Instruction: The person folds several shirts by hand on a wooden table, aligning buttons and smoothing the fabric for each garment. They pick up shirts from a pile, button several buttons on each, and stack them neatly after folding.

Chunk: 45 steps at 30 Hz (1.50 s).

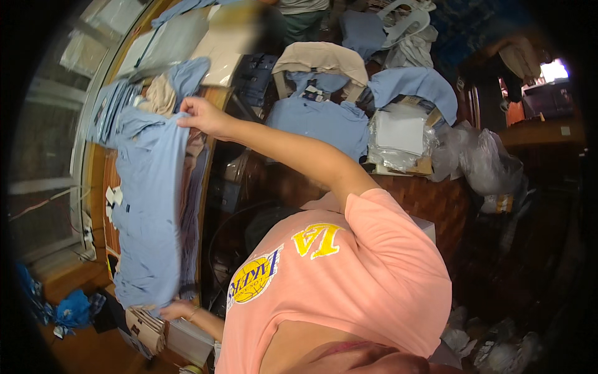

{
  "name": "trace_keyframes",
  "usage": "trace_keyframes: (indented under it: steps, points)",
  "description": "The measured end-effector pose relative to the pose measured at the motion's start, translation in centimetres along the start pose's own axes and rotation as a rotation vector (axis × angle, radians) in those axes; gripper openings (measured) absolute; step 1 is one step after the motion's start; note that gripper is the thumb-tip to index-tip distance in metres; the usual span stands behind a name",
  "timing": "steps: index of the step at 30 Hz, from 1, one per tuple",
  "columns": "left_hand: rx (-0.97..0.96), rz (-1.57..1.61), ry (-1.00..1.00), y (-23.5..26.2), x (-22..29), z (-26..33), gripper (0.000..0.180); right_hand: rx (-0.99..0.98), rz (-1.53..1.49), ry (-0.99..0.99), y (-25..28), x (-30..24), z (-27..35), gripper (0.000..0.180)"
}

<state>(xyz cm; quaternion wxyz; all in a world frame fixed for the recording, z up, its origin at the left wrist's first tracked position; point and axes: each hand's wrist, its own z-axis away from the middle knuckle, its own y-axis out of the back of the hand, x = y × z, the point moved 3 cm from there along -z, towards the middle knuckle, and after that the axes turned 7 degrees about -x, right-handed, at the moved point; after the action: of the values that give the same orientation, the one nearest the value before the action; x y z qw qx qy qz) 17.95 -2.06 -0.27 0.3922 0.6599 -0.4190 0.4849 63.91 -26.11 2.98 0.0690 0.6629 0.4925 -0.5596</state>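
A light blue short-sleeved shirt (148, 206) lies stretched out along a stack of garments at the left, its collar end toward the top of the view. My right hand (204, 117) reaches across my body and pinches the shirt's upper edge near the collar, fingers closed. Down at the opposite end, my left hand (179, 310) grips the lower corner by the hem; its fingers are partly hidden by the cloth. Between the hands the shirt's long side edge hangs over layered garments (193, 206) in pink and purplish tones.
Past the collar lie folded blue clothes (107, 112) and a beige cloth (161, 95). Chairs draped with blue shirts (321, 124) and a beige garment (321, 59) stand ahead. Plastic bags (489, 162) sit at the right. Folded beige pieces (146, 330) are by my left hand. Another person (303, 15) stands at the top.
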Motion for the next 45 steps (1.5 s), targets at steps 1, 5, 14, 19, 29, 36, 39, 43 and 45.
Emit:
trace_keyframes:
  steps: [1, 5, 14, 19, 29, 36, 39, 43, 45]
  points:
    - [-0.060, 0.027, -0.353, -2.3, 8.3, 2.6, 0.040, 0.073, -0.078, -0.015, 0.5, -3.9, 1.0, 0.015]
    - [-0.184, 0.496, -0.464, -7.4, 21.7, 6.8, 0.029, 0.307, -0.283, 0.204, 5.7, -22.1, 10.8, 0.016]
    - [-1.642, 0.657, 0.025, -32.7, 27.9, 45.6, 0.032, 0.899, 0.270, 0.545, 35.1, -52.5, 38.2, 0.022]
    - [-1.897, 0.705, 0.184, -38.4, 33.6, 68.4, 0.028, 1.110, 0.622, 0.548, 50.2, -67.0, 46.1, 0.024]
    - [-2.052, 0.515, 0.219, -38.7, 31.4, 81.2, 0.030, 1.338, 0.740, 0.458, 58.4, -67.5, 55.8, 0.016]
    - [-2.116, -0.185, 0.426, -36.7, 6.8, 87.1, 0.026, 1.701, 0.630, -0.062, 67.9, -45.3, 71.2, 0.012]
    - [-2.056, -0.207, 0.437, -35.2, 4.0, 87.0, 0.026, 1.763, 0.631, -0.320, 68.7, -39.8, 71.2, 0.012]
    - [-2.089, -0.056, 0.372, -36.6, 5.1, 86.6, 0.025, 1.843, 0.767, -0.153, 69.4, -40.9, 72.7, 0.018]
    - [-2.115, -0.004, 0.404, -35.5, 5.9, 86.2, 0.025, 1.777, 0.878, -0.138, 69.9, -41.2, 73.8, 0.017]
